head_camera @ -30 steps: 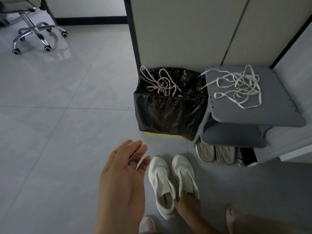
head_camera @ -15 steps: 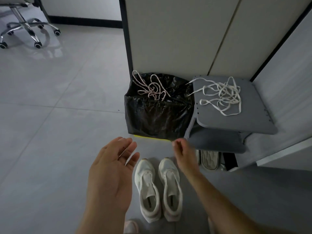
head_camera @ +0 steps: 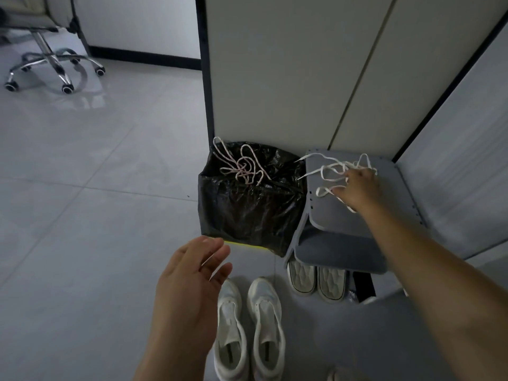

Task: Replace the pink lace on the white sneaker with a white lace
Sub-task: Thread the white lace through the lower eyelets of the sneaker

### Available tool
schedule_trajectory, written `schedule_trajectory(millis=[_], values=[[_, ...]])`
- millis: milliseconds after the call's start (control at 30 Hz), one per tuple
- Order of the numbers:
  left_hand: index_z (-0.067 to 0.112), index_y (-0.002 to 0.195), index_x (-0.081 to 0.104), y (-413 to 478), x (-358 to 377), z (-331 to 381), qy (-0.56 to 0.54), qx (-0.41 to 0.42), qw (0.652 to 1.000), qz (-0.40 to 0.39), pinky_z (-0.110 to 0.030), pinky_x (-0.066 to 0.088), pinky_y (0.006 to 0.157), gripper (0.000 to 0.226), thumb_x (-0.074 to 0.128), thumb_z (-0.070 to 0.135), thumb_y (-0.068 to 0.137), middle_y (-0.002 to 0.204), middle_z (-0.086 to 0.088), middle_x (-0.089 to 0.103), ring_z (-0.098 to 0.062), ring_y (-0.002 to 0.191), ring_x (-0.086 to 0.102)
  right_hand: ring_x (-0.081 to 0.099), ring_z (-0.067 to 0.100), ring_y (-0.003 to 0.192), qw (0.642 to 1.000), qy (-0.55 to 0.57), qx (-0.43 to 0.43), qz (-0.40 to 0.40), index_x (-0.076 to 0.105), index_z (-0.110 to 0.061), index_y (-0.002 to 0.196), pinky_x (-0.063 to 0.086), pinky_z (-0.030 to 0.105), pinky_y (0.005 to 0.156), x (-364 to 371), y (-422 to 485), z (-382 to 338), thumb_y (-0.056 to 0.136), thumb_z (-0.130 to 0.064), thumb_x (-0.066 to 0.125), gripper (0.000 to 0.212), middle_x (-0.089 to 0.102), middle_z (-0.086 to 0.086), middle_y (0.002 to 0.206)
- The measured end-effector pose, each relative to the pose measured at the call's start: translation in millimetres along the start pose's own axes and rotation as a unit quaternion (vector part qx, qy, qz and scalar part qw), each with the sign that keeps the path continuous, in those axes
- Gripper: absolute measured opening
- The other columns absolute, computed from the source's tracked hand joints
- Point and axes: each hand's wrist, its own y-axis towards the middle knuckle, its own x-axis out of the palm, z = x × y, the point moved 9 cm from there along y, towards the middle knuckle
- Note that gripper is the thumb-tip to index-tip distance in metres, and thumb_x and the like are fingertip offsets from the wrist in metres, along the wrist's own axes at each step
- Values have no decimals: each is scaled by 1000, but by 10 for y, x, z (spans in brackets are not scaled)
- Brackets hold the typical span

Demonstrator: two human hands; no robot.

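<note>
The left hand (head_camera: 189, 292) and right hand (head_camera: 360, 188) are bare. The left forearm (head_camera: 176, 361) and right forearm (head_camera: 428, 270) show uncovered as far as the frame's edges. At the bottom edge a pale, rounded toe of footwear (head_camera: 338, 374) peeks in, too cropped to tell its kind.

Two white sneakers are sitting side by side on the grey floor (head_camera: 82, 215), toes pointing away from the person. The left sneaker (head_camera: 229, 331) and the right sneaker (head_camera: 268, 325) are almost touching. The pink lace (head_camera: 242, 167) is lying in a loose tangle on top of a black bag (head_camera: 247, 213). The white lace (head_camera: 328, 171) is lying in a messy pile on the grey shelf (head_camera: 343, 215) just beside the bag. The right hand (head_camera: 360, 188) is resting on the white lace, hiding part of it.
</note>
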Motion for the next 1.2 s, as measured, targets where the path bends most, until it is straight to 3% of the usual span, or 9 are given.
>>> schedule_trajectory(millis=[100,233,333,533,667,767,900,1033,1200], values=[[7,85,59,7,9,1,3,1,1000,-7,-30,47,69,7,53,6,87,81,-7,65,-18,79,62,40,35,128,997,61,52,3,33,-13,141,37,44,103,-5,35,165,75,-43,71,82,40,17,141],[7,86,60,10,18,7,4,1,1000,-14,-30,46,67,7,53,7,87,82,-7,65,-18,77,61,57,39,103,993,52,108,16,58,0,112,45,38,81,-72,17,400,89,-17,56,29,60,24,115],[7,88,60,6,22,5,6,0,1000,-21,-30,46,68,8,52,7,88,80,-7,66,-18,75,61,59,37,90,985,97,125,66,65,1,95,40,33,70,-332,-30,566,93,-10,45,22,64,26,104],[6,92,60,7,72,-18,16,-1,999,-37,-31,46,68,10,51,6,88,78,-6,68,-19,76,62,61,40,95,946,226,72,221,65,4,104,46,39,81,-1290,127,841,92,-21,51,31,65,26,103],[6,94,59,2,151,-69,19,-3,998,-52,-31,45,71,11,48,6,90,84,-8,66,-20,80,61,55,11,61,921,299,27,249,68,-2,100,43,27,61,-1796,225,757,90,-23,52,29,64,17,87],[6,93,59,-7,223,-105,25,-7,998,-64,-30,44,72,11,48,7,90,84,-8,65,-20,82,61,53,2,44,882,379,19,279,61,-13,81,40,18,42,-2262,226,590,91,-19,43,21,63,13,76],[7,90,58,-11,318,-162,25,-18,997,-73,-29,43,68,10,48,7,90,81,-8,64,-18,75,59,43,-2,39,842,460,-17,280,59,-20,72,36,17,44,-2792,-49,214,88,-25,49,20,51,-11,55],[5,90,58,-114,521,-215,31,-15,995,-96,-30,44,69,8,51,3,88,80,-11,62,-19,72,57,31,3,38,797,569,-73,187,59,-21,69,26,15,39,-2696,-582,-194,91,-24,56,22,40,-13,38],[13,117,50,-457,1109,-343,208,111,946,-222,-26,50,65,34,59,3,86,103,-3,60,-14,77,60,37,-2,42,831,543,-72,99,67,-21,79,31,13,45,-2067,-1487,-460,90,-20,57,15,44,-16,42]])
